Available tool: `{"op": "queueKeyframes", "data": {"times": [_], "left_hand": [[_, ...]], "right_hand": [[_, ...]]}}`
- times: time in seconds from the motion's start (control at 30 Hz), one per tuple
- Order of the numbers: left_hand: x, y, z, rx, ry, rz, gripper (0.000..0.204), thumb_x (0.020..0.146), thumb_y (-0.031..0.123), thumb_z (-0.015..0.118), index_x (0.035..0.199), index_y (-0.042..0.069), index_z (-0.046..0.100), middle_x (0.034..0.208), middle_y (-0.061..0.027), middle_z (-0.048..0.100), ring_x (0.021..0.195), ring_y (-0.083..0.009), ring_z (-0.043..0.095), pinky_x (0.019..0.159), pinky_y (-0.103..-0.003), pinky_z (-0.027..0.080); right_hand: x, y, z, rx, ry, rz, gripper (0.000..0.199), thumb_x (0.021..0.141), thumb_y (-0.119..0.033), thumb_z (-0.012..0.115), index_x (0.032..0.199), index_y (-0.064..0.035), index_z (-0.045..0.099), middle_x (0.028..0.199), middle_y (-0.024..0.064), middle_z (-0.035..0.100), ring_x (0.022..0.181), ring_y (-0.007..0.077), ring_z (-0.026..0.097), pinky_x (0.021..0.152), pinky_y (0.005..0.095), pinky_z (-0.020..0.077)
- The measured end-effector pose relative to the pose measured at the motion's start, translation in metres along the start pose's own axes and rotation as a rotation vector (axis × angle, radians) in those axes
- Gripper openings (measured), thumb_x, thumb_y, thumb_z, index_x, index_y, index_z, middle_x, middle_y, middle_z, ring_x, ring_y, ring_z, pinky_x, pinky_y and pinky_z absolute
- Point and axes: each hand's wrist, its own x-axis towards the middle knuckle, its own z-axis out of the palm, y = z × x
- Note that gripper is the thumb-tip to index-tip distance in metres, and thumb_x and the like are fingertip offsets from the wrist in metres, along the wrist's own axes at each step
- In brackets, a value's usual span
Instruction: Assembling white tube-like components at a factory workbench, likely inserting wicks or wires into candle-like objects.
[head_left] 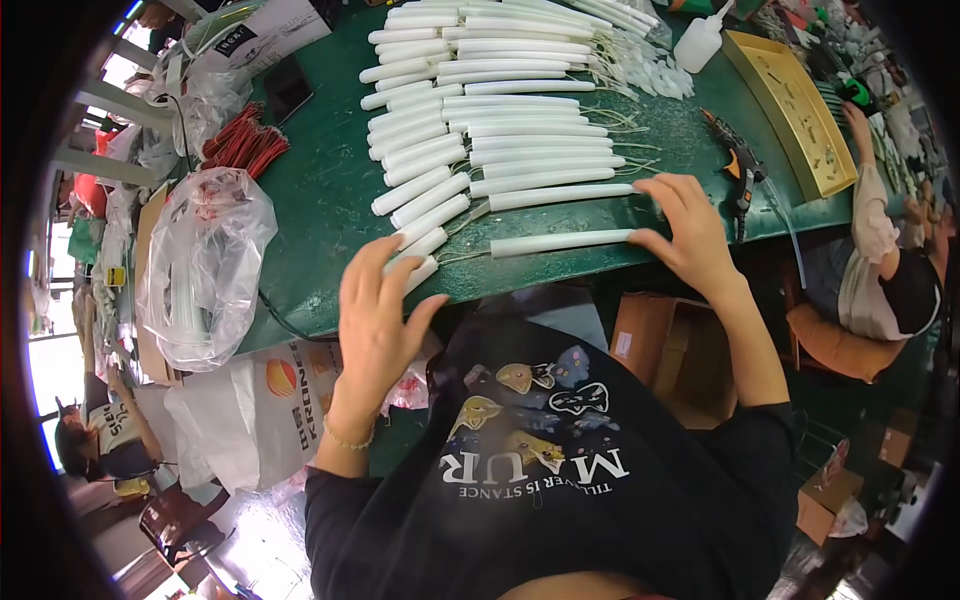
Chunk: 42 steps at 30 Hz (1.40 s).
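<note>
White tubes (541, 158), candle-like and joined by thin pale wires (462, 255), lie in rows across the green table (320, 180). My left hand (372, 312) is open at the front edge, its fingertips at the ends of the nearest short tubes (420, 272). Fingers spread, my right hand (692, 232) is at the right ends of the two nearest long tubes. Its thumb meets the end of the front tube (560, 243), and its fingertips reach the end of the tube behind (560, 197). Whether they press on these ends I cannot tell.
A black and orange glue gun (742, 170) lies right of the tubes, near a gold box tray (795, 115) and a white squeeze bottle (699, 45). Red wires (243, 138) and a clear plastic bag (205, 265) are at left. Another person (890, 240) sits at right.
</note>
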Motion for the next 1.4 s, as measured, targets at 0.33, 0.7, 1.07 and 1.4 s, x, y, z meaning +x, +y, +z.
{"op": "queueKeyframes", "data": {"times": [0.33, 0.7, 1.07, 1.4], "left_hand": [[0.006, -0.016, 0.000, 0.004, 0.023, -0.035, 0.028, 0.071, 0.003, 0.067, 0.097, 0.004, 0.058, 0.109, -0.0126, 0.055, 0.101, -0.0325, 0.052, 0.085, -0.041, 0.042], [0.120, 0.054, 0.073, -0.223, 0.011, 0.275, 0.013, 0.072, 0.005, 0.065, 0.086, 0.004, 0.064, 0.083, -0.0092, 0.061, 0.081, -0.0285, 0.054, 0.073, -0.038, 0.043], [0.165, 0.076, 0.108, 0.037, -0.317, 0.470, 0.010, 0.070, 0.015, 0.067, 0.075, 0.006, 0.069, 0.072, -0.0078, 0.059, 0.076, -0.0264, 0.053, 0.067, -0.038, 0.041], [0.172, 0.095, 0.130, -0.102, -0.301, 0.460, 0.010, 0.072, 0.013, 0.064, 0.076, 0.004, 0.063, 0.077, -0.0110, 0.057, 0.077, -0.0289, 0.057, 0.066, -0.040, 0.046]], "right_hand": [[0.004, 0.000, 0.011, 0.051, -0.001, 0.002, 0.031, 0.071, -0.011, 0.070, 0.098, -0.0041, 0.058, 0.100, 0.0107, 0.054, 0.094, 0.0300, 0.052, 0.080, 0.0367, 0.0434], [-0.039, 0.068, -0.036, -0.579, 0.364, 0.600, 0.035, 0.081, -0.029, 0.065, 0.095, 0.0008, 0.055, 0.084, 0.0148, 0.058, 0.080, 0.0301, 0.057, 0.069, 0.0365, 0.0451], [-0.024, 0.073, -0.033, -0.183, 0.126, 1.028, 0.045, 0.078, -0.038, 0.061, 0.098, 0.0026, 0.058, 0.079, 0.0173, 0.064, 0.075, 0.0319, 0.062, 0.069, 0.0370, 0.0471], [-0.009, 0.096, -0.054, -0.116, -0.133, 1.167, 0.046, 0.070, -0.039, 0.055, 0.074, 0.0059, 0.062, 0.072, 0.0237, 0.061, 0.073, 0.0348, 0.063, 0.067, 0.0375, 0.0474]]}}
